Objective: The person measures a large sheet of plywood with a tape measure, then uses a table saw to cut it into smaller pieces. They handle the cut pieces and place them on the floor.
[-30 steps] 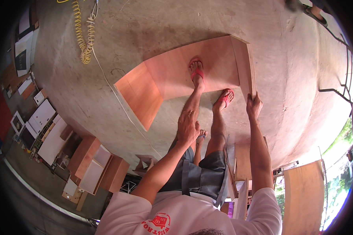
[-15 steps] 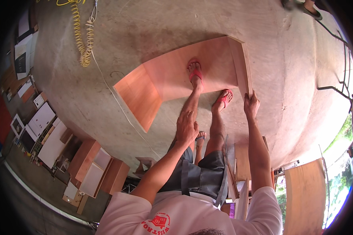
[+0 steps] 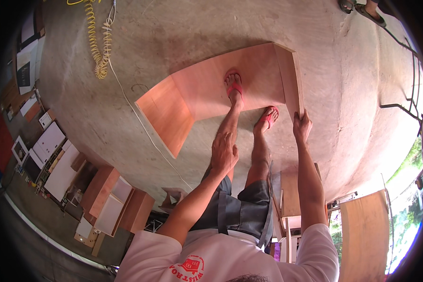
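Observation:
A U-shaped plywood piece lies on the floor, made of a long base panel and two upright side panels. My right hand is closed around the near end of its right side panel. My left hand rests on my bent left knee with its fingers loosely spread, holding nothing. My left foot, in a red flip-flop, stands on the base panel. The other red flip-flop is on the concrete just in front of it.
A yellow coiled air hose and a thin white cord lie at the left. Wooden cabinets and boards stand at the lower left. Another person's feet and a black metal frame are at the upper right. A plywood sheet stands lower right.
The right side panel has shifted very slightly to the right with my right hand. A sandalled foot behind my legs is no longer visible. My left hand stays on my knee.

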### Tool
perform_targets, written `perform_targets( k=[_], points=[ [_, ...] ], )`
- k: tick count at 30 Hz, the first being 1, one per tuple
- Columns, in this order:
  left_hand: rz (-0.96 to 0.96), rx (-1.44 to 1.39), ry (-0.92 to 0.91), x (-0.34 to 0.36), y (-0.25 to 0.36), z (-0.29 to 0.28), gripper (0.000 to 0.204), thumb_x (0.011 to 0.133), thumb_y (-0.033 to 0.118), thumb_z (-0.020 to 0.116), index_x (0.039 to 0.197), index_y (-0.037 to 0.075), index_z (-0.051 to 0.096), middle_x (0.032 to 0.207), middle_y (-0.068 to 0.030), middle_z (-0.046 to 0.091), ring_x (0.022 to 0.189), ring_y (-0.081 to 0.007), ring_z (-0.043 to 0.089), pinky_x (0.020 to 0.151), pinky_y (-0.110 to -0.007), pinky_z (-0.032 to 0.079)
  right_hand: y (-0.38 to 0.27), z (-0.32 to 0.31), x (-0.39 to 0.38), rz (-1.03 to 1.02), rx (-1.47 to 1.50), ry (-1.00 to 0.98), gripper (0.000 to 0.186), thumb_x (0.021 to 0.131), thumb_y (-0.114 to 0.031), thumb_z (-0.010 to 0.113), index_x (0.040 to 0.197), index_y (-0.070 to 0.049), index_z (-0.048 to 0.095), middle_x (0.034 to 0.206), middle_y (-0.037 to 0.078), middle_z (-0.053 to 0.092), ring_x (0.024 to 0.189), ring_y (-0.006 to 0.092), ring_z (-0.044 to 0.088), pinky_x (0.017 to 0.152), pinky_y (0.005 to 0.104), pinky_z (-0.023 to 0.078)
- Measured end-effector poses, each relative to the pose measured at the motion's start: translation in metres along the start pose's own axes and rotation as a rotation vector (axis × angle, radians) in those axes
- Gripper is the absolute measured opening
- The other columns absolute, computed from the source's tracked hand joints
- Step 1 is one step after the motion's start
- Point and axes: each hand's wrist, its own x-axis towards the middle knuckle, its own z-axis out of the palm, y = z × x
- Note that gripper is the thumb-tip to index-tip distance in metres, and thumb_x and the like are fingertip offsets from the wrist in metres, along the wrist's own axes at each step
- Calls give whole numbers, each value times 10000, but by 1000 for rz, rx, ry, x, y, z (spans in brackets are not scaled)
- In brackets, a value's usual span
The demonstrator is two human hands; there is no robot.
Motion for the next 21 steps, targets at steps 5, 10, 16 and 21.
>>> perform_targets(
  k=[5, 10, 16, 21],
  points=[
    [-4, -5, -8, -2, -1, 3, 546, 855, 165, 642, 1353, 5, 485, 1344, -187, 544, 1320, -373, 452, 1105, -491, 361, 4, 2, 1, -6, 25, 12, 393, 901, -267, 649, 1223, -42, 626, 882, 302, 658, 865, 462, 668, 725, 502, 504],
    [-14, -34, -48, 1, -3, 0, 574, 842, 141, 665, 1367, 7, 477, 1365, -197, 536, 1314, -391, 454, 1104, -490, 363, 3, 3, 1, -32, 30, 40, 424, 901, -275, 644, 1260, -50, 621, 881, 298, 660, 860, 456, 671, 724, 496, 507],
    [24, -17, -26, 4, -3, -3, 567, 832, 138, 666, 1348, -7, 485, 1349, -199, 543, 1312, -390, 455, 1098, -494, 368, 5, 3, 1, -11, -5, 22, 433, 905, -279, 638, 1279, -60, 620, 881, 296, 663, 848, 454, 672, 723, 493, 509],
    [49, -20, -26, 6, -3, -2, 546, 825, 126, 664, 1325, -17, 498, 1333, -195, 553, 1304, -381, 463, 1091, -489, 375, 5, 0, 1, -23, 27, 20, 422, 908, -281, 641, 1274, -72, 625, 881, 298, 663, 853, 458, 671, 733, 497, 508]
  ],
)
